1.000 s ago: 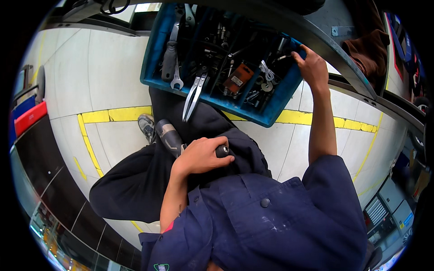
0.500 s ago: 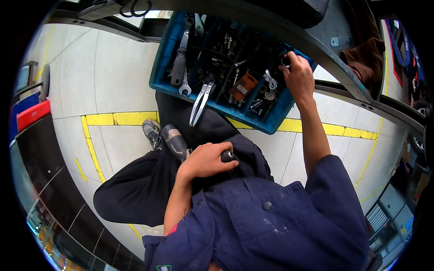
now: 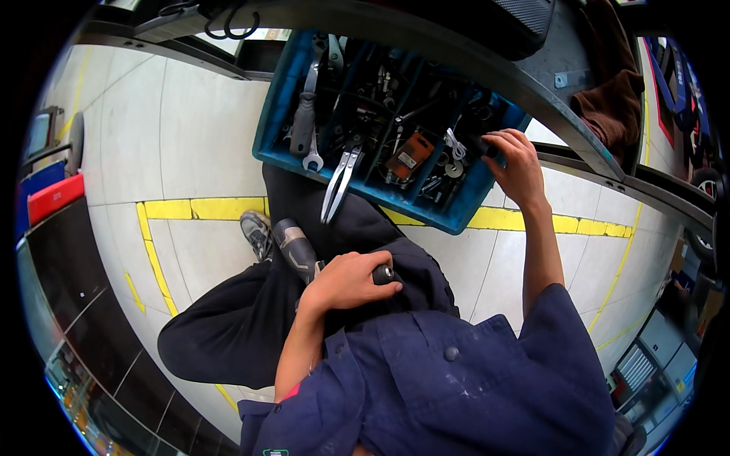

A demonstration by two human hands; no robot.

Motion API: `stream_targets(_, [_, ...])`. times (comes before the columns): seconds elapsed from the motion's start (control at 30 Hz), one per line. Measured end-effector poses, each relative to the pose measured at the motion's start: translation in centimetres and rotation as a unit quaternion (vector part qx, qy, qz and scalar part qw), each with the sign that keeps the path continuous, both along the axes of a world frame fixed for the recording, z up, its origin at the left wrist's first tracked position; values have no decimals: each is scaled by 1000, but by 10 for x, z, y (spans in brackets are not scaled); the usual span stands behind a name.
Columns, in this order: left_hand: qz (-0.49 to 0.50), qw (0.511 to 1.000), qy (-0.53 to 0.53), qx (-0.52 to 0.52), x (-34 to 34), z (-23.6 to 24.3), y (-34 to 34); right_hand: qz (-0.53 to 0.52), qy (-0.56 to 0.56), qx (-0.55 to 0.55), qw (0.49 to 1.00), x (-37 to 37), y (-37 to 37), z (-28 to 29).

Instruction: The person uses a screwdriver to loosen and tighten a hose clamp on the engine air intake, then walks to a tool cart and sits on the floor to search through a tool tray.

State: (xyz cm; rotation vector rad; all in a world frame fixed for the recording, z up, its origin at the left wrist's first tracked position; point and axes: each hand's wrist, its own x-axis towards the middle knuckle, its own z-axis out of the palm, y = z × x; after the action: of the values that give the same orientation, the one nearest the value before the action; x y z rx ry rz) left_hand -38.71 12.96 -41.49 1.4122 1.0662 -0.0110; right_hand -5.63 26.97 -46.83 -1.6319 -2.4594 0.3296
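My left hand (image 3: 351,283) is closed round a cordless power tool (image 3: 295,243) lying across my lap. The tool's grey and black body shows left of the hand, and a black rounded end with a small silver tip pokes out by the thumb. Over the right side of a blue divided tool bin (image 3: 323,169), my right hand (image 3: 518,163) pinches a short dark cylindrical piece (image 3: 482,144), its exact kind unclear. Close by in the bin are a coiled white cable (image 3: 455,144), metal washers (image 3: 454,169) and an orange-brown packet (image 3: 409,156).
Long-handled pliers (image 3: 341,182) jut over the bin's near edge. A dark-handled tool (image 3: 303,125) and a wrench (image 3: 312,161) lie at its left. A metal frame bar (image 3: 563,114) crosses above the bin's right side. A brown cloth (image 3: 608,102) lies beyond it.
My right hand has drawn back toward me and slightly right, from deeper in the bin's right compartment to its right edge. My left hand stays on the power tool.
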Motion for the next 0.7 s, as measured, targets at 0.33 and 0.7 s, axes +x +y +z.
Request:
stream_targets(0.33, [-1, 1000, 2, -5, -1, 1, 0, -51, -219, -14, 974, -3, 60, -12])
stream_targets(0.7, [7, 1000, 4, 1, -1, -1, -2, 30, -392, -55, 918, -9, 79, -7])
